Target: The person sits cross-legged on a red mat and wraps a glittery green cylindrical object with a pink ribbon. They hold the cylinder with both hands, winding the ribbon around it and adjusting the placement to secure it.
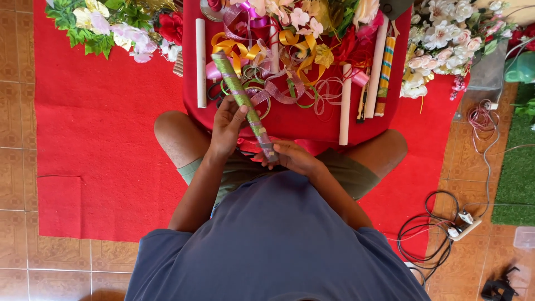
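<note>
Both hands' fingers close around the green ribbon-wrapped tube [242,103], seemingly tightly.

Two hands are in view, the left hand [225,129] and the right hand [293,158], and together they hold one green stick [243,102] wound with lilac ribbon. On the red-covered table [290,122] lie four plain white sticks: one [200,62] near its left edge, one [345,106] reaching its near edge, one [377,67] toward its right edge, and one [274,42] half hidden in the ribbon heap. One striped stick [384,69] lies beside the right-hand white one. The loose ribbons [278,67] are too tangled to count. Two heaps of artificial flowers flank the table, one [120,28] left, one [446,39] right. One white power strip [466,228] sits on the floor.
</note>
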